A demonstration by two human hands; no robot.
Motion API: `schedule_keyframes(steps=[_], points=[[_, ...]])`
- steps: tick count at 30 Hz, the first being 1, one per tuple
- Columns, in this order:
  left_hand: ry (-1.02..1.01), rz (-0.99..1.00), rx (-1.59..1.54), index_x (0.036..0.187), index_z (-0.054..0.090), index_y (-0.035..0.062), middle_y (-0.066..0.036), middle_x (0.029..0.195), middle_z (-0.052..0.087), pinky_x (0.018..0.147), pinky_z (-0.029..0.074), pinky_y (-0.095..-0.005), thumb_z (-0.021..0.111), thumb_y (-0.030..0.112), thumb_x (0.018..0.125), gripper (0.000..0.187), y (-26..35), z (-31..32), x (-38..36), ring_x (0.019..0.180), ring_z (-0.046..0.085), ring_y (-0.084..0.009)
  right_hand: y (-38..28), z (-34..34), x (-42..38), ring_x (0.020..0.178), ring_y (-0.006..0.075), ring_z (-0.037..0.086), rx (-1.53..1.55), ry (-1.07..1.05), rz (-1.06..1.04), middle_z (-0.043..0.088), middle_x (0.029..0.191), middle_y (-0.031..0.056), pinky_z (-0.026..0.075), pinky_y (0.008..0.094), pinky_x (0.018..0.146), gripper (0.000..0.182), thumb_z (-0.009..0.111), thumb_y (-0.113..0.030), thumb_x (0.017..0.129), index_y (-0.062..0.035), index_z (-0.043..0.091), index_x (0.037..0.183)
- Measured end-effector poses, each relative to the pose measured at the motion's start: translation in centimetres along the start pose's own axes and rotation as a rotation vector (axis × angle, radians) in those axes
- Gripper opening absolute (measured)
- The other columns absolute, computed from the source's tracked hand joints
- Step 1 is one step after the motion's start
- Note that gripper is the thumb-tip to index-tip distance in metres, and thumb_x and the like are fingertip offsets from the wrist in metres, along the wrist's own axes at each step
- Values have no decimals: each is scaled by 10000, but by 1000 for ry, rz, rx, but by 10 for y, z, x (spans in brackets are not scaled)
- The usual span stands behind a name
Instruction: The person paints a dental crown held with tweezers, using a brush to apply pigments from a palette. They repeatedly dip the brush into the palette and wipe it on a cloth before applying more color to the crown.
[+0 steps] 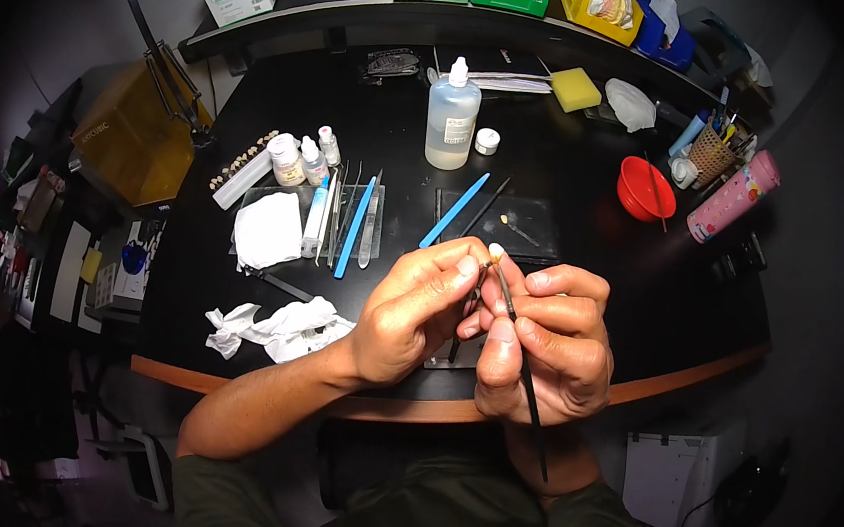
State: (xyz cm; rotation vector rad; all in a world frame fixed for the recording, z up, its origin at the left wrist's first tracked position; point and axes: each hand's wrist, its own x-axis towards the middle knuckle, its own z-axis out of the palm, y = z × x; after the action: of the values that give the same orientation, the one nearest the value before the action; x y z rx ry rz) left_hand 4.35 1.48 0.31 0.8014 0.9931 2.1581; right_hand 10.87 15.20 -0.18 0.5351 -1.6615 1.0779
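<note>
My right hand (560, 351) is closed around a thin dark brush (529, 398), its handle slanting down toward me and its bristles pointing up. At its tip is a small white tooth-like piece (496, 250), right by the fingertips of my left hand (418, 308). My left hand is closed on a slim dark tool (455, 349), partly hidden behind the fingers; its exact kind I cannot tell. Just beyond the hands lies a dark glass slab (536, 223) with a small dab of yellowish paste. Across its left side rest a blue-handled tool (455, 209) and another brush (488, 209).
A clear dropper bottle (452, 126) stands behind, beside a small white jar (488, 142). Small bottles (287, 159), a folded white cloth (268, 230) and several tools are at left. Crumpled tissue (286, 330) lies near the front edge. A red bowl (639, 194) and pink tumbler (734, 195) stand right.
</note>
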Motion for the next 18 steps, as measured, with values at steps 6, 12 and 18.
schedule_keyframes(steps=[6, 12, 18], points=[[32, -11, -21, 1071, 604, -15, -54, 951, 590, 720, 415, -249, 429, 268, 1132, 339, 2, 3, 0, 820, 494, -97, 0, 0, 0, 1039, 297, 670, 2, -8, -12, 670, 970, 114, 692, 413, 867, 240, 770, 31, 868, -35, 605, 1028], [67, -22, -34, 1085, 598, -16, -50, 937, 583, 716, 414, -245, 421, 263, 1135, 334, 3, 6, 0, 812, 491, -92, 2, -2, 1, 1040, 302, 667, -3, -32, -42, 669, 971, 119, 688, 423, 875, 235, 768, 29, 871, -34, 607, 1030], [-18, -42, -83, 1173, 592, -43, -64, 953, 608, 709, 433, -240, 395, 282, 1138, 382, 0, -7, 2, 793, 522, -87, 2, -2, 1, 1015, 291, 663, 5, -14, -8, 683, 945, 116, 685, 416, 860, 234, 753, 42, 872, -35, 592, 1024]])
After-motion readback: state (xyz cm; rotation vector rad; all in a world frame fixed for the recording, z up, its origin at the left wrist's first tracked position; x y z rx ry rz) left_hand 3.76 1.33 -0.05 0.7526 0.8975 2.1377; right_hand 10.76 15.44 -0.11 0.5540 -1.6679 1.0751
